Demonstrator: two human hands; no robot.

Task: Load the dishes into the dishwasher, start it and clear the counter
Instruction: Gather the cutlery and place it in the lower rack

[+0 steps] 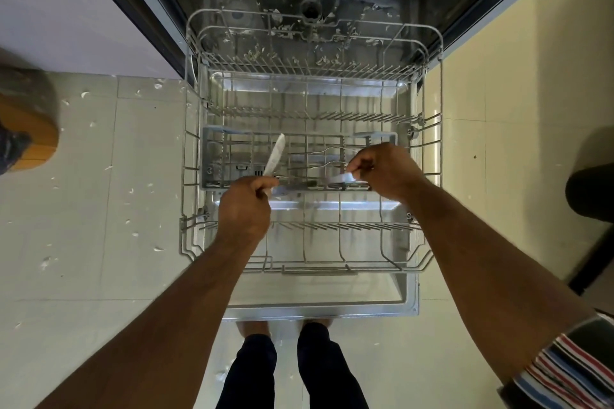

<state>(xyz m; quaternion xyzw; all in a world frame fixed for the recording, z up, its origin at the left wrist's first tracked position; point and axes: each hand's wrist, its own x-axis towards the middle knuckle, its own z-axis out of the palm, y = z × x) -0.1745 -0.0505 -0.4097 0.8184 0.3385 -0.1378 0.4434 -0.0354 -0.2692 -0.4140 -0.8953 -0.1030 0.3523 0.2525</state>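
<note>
Cutlery is being slotted into the cutlery basket [212, 156], mid-frame.
A stiff, light knife [275, 154] is gripped at its handle by the left hand [244, 206]; a small slippery utensil [344, 178] is pinched in the right hand [382, 171] fingers [357, 164].

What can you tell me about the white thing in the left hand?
It is a knife with a pale, flat blade that narrows to a rounded tip. It looks white or silvery; the glare hides which. The left hand grips its lower end, so the handle is hidden. The blade tilts up and away, above the left part of the grey cutlery basket in the pulled-out lower rack. Only the hand visibly touches it.
</note>
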